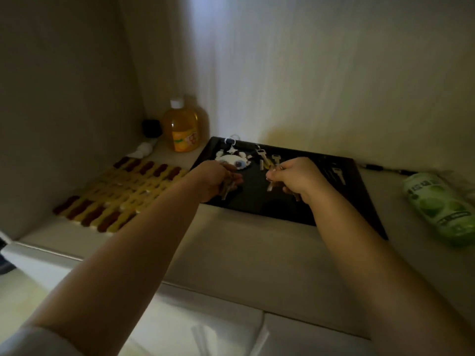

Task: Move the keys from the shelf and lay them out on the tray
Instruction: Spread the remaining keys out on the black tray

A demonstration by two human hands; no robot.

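Your keys are split between both hands and the black tray (pixel 359 191) in front of you: your left hand (pixel 213 179) is closed around a small bunch of keys (pixel 228 187) whose blades hang out below your fingers, just over the tray's near-left part, and your right hand (pixel 295 177) is closed on a second bunch (pixel 273 179), a ring showing at your fingertips and a blade hanging down over the tray's middle. Already lying on the tray are a white round keychain charm (pixel 232 160) with its clip at the far-left corner, two keys (pixel 261 158) side by side near the far edge, just beyond your right hand, and one more key (pixel 339 176) toward the tray's right side. The tray sits on a pale shelf (pixel 244 240) against the back wall. To its left lies a woven yellow-and-brown mat (pixel 123 194), with an orange bottle (pixel 182 129) with a white cap standing behind it in the corner. To the right of the tray a green can (pixel 442 206) lies on its side, well apart from your hands.
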